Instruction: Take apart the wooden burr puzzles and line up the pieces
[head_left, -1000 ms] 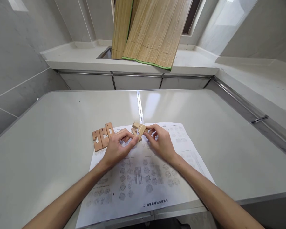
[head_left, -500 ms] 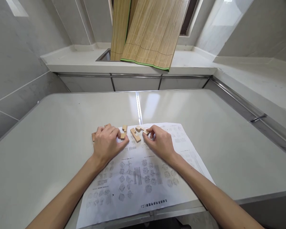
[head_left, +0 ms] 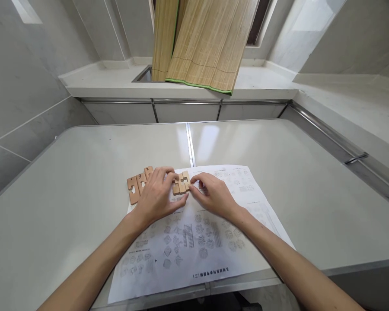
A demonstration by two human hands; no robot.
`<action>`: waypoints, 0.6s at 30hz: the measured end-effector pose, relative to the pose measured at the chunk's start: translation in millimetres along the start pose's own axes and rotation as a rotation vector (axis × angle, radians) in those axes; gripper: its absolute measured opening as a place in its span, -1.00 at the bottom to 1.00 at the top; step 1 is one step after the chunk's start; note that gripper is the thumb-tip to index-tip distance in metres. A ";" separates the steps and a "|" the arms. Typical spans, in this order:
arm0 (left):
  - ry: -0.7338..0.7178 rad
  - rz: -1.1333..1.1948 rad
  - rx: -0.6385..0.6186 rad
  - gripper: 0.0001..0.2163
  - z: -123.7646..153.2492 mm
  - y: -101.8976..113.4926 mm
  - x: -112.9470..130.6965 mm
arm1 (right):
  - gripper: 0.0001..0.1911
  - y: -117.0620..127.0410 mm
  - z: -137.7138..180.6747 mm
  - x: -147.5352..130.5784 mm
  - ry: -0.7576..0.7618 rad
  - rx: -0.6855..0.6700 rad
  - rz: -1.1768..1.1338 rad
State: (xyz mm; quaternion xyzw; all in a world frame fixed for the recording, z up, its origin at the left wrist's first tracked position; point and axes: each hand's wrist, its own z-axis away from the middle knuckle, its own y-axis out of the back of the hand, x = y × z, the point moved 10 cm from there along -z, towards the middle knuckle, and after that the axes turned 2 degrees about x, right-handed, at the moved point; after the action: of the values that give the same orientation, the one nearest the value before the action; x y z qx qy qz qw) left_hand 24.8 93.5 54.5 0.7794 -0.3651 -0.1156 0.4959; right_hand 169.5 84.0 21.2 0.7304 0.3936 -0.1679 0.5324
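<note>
3 notched wooden pieces (head_left: 138, 186) are lying at left on the bench (head_left: 68, 190). The left hand (head_left: 156, 198) and right hand (head_left: 213, 197) are pinching fingers together on small blocks (head_left: 181, 183) over the printed sheet (head_left: 201, 242).

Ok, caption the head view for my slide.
Both hands, left hand and right hand, press wooden puzzle pieces together on a printed diagram sheet.

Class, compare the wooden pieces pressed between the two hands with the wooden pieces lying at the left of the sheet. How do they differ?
The pieces between the hands are paler; the left group is more orange-brown. The first lie on the printed sheet, touched by the left hand and right hand; the second lies mostly on the table, with handwritten marks. Both are notched wooden bars laid side by side.
</note>
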 end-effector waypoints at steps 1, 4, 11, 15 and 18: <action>-0.010 0.020 -0.017 -0.69 0.8 -2.4 0.6 | -0.93 -1.6 0.6 -2.4 0.018 -0.019 -0.016; -0.039 0.068 -0.069 -0.66 3.7 -9.6 0.3 | -0.81 -6.6 3.1 -10.1 0.089 -0.077 -0.070; 0.019 0.046 -0.086 -0.69 6.3 -12.6 -15.5 | -0.71 -12.4 6.6 -8.4 0.078 -0.146 -0.126; 0.122 -0.037 -0.058 -0.66 7.4 -11.1 -30.0 | -0.73 -13.6 7.1 -2.6 0.043 -0.145 -0.130; 0.165 -0.066 -0.050 -0.61 9.9 -7.9 -33.2 | -0.76 -13.5 6.9 -2.2 0.043 -0.133 -0.134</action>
State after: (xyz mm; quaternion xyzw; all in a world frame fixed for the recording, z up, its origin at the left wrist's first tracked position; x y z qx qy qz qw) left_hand -0.4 111.3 37.0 0.7853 -0.2940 -0.0766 0.5394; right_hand 159.1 78.5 11.3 0.6688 0.4631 -0.1607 0.5589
